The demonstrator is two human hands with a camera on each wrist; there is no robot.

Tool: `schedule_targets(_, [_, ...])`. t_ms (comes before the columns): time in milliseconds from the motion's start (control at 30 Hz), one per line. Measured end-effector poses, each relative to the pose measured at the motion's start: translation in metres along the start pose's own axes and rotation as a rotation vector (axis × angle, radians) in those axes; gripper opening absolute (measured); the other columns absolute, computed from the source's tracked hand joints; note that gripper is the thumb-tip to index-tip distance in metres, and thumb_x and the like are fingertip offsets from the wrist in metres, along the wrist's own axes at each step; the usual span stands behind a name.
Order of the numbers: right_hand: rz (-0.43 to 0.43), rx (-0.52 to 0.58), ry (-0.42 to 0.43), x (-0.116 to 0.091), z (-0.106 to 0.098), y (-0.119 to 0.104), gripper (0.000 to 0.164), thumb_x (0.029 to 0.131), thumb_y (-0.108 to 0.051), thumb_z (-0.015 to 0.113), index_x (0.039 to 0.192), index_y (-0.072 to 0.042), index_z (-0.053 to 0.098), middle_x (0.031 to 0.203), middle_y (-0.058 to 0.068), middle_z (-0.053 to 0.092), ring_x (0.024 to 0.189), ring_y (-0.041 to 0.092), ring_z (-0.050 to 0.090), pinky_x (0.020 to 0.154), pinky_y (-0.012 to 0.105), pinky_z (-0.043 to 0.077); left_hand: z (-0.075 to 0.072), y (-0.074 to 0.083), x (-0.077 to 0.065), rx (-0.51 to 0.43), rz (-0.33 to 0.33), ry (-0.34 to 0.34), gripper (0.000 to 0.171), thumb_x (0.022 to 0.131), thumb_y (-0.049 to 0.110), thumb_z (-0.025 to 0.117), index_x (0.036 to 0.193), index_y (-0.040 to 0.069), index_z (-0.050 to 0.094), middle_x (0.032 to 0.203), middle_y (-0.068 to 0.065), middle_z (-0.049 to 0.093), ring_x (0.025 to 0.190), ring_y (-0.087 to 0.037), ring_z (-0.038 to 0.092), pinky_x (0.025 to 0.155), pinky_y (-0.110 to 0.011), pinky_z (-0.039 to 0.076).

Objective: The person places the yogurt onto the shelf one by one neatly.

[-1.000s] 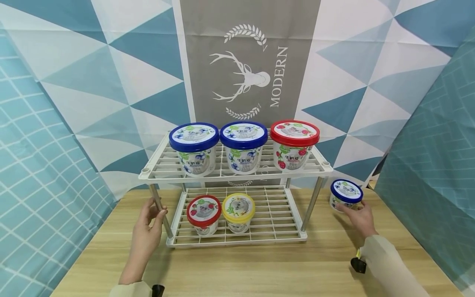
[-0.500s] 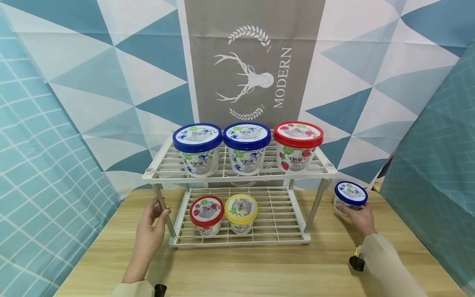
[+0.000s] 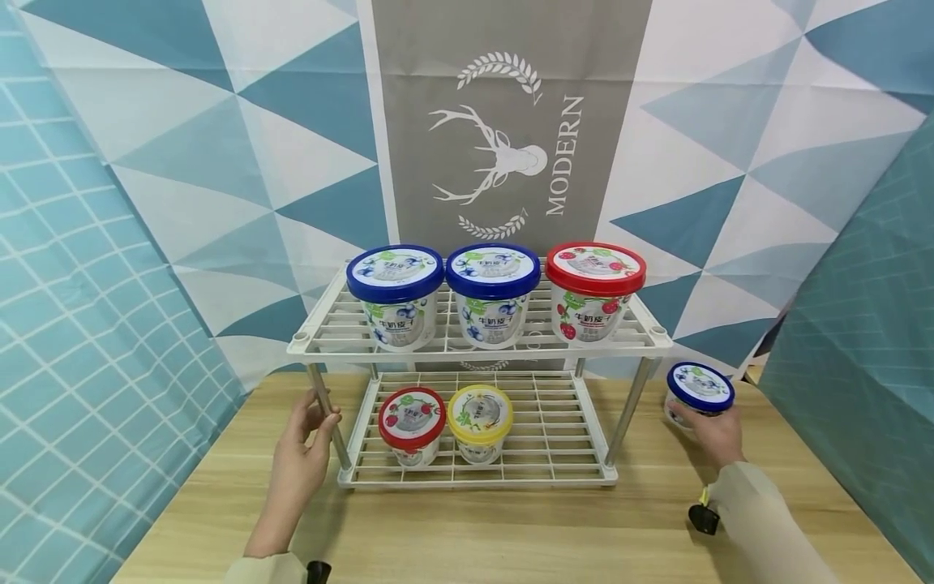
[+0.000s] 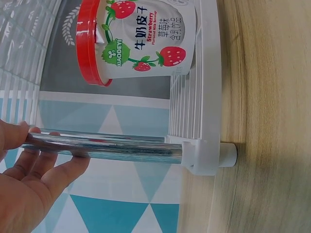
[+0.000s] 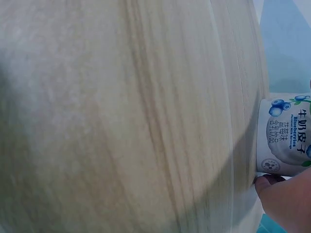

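Note:
In the head view my left hand (image 3: 302, 462) holds the front left metal post (image 3: 330, 418) of a white two-tier rack (image 3: 477, 354). The left wrist view shows its thumb and fingers on opposite sides of that post (image 4: 112, 147). Off the rack's right side, my right hand (image 3: 718, 436) grips a small blue-lidded blueberry milk tub (image 3: 700, 388) standing on the table. Its printed side faces the right wrist view, where only part of the tub (image 5: 286, 136) and of the hand (image 5: 289, 199) shows. The fingers on its far side are hidden.
Two large blue-lidded tubs (image 3: 395, 276) (image 3: 493, 272) and a large red-lidded one (image 3: 595, 269) stand on the upper shelf. Below are a small red-lidded tub (image 3: 412, 418) and a yellow-lidded one (image 3: 480, 415). A patterned cloth (image 3: 292, 122) hangs behind the wooden table (image 3: 474, 535).
The whole head view shifts slightly to the right and down. Both hands keep their holds, and the tubs and rack stay in the same places relative to each other.

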State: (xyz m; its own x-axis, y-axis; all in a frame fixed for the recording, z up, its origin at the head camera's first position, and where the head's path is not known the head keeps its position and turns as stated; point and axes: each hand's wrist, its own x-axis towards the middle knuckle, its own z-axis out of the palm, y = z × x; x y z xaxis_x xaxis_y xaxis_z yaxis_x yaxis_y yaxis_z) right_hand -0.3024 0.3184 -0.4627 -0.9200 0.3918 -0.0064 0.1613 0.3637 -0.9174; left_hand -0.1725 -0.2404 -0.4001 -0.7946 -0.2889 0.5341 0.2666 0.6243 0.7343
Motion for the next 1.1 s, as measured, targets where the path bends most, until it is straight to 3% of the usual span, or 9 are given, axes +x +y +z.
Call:
schedule_targets(533, [0.071, 0.047, 0.02, 0.0083, -0.002, 0.002, 0.107, 0.081, -0.04, 0.071, 0.15, -0.005, -0.003, 0.154, 0.025, 0.009, 0.14, 0.045, 0.016, 0.111, 0.058, 0.019, -0.0002, 0.0018, -0.0001, -0.025, -0.015, -0.014, 0.041, 0.093, 0.004, 0.054, 0.133, 0.002, 0.043, 0.105, -0.016, 0.065, 0.087, 0.017, 0.046, 0.071, -0.003, 0.041])
schedule_targets(833, [0.034, 0.033, 0.022, 0.0057, -0.0054, 0.003, 0.103, 0.081, -0.036, 0.072, 0.15, -0.004, 0.004, 0.153, 0.025, 0.017, 0.138, 0.044, 0.021, 0.111, 0.056, 0.021, 0.001, 0.0018, -0.0013, -0.023, -0.017, -0.018, 0.042, 0.093, 0.005, 0.055, 0.133, 0.003, 0.043, 0.105, -0.016, 0.065, 0.088, 0.016, 0.047, 0.071, -0.004, 0.041])
schedule_targets(1100, [0.069, 0.069, -0.007, 0.0017, -0.0073, 0.0009, 0.104, 0.081, -0.036, 0.072, 0.15, -0.004, 0.001, 0.154, 0.025, 0.013, 0.139, 0.043, 0.019, 0.112, 0.055, 0.02, -0.0008, 0.0024, -0.0015, -0.01, -0.021, -0.016, 0.042, 0.094, 0.005, 0.054, 0.134, 0.003, 0.043, 0.106, -0.016, 0.065, 0.088, 0.018, 0.045, 0.071, -0.004, 0.041])
